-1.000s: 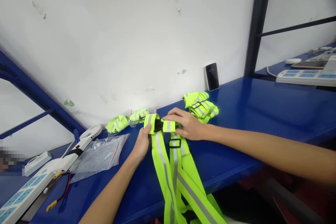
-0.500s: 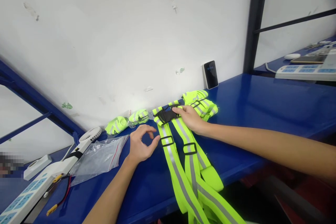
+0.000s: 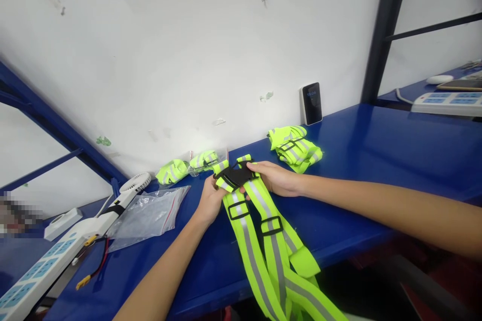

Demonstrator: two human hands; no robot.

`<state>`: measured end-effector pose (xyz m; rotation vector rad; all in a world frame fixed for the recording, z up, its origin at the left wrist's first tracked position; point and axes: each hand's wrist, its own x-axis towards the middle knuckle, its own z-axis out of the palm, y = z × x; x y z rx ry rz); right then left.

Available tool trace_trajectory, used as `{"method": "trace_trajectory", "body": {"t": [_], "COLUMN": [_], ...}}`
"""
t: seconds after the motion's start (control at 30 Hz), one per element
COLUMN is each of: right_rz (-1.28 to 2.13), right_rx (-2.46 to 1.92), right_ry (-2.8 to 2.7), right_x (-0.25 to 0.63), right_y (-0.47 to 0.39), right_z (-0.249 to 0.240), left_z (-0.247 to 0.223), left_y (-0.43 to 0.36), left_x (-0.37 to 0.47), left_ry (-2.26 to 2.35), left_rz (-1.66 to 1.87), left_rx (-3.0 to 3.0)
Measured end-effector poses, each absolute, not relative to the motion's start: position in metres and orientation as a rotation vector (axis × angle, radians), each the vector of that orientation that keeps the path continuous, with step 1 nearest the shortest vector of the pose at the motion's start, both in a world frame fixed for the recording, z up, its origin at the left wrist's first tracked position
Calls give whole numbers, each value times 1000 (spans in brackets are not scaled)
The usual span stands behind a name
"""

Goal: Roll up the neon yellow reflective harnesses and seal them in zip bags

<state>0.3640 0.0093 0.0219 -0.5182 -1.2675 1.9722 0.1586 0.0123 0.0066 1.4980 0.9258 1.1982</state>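
A neon-yellow reflective vest (image 3: pixel 246 233) made of straps with grey stripes hangs from my hands and drapes over the table's front edge. At its top is a black buckle (image 3: pixel 236 175), gripped from both sides. My left hand (image 3: pixel 211 198) is closed on the buckle's left end, its fingers partly hidden behind the strap. On the right end, my right hand (image 3: pixel 273 176) pinches with the thumb on top. Black strap adjusters (image 3: pixel 271 225) sit lower on the two straps. Behind my right hand lies a folded bundle of the same straps (image 3: pixel 295 148).
Two bagged yellow strap bundles (image 3: pixel 172 172) lie along the wall. A clear zip bag (image 3: pixel 150 215) rests on the blue table (image 3: pixel 361 160), beside a white power strip (image 3: pixel 41 266), a small fan (image 3: pixel 136 181) and a cable with yellow connectors (image 3: pixel 83 282). A black-faced device (image 3: pixel 312 104) leans at the wall.
My left hand, apart from the vest before, has moved up and right and taken hold of the buckle's left end. My right hand keeps its grip. The view has shifted slightly.
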Motion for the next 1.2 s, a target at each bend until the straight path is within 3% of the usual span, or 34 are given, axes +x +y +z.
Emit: {"method": "trace_trajectory", "body": {"t": [0.23, 0.63, 1.2], "right_rz": [2068, 1551, 1495], "right_rx": [-420, -590, -639], "right_ry": [-1160, -1452, -1291], "right_x": [368, 360, 352], "right_y": [12, 15, 3], "right_z": [23, 11, 20], "left_z": [20, 12, 13], "left_y": [6, 3, -2], "left_x": [169, 176, 179], "left_ry": [920, 1029, 860], "left_rz": [1149, 1144, 1131], "left_rx": [1262, 1166, 1276]}}
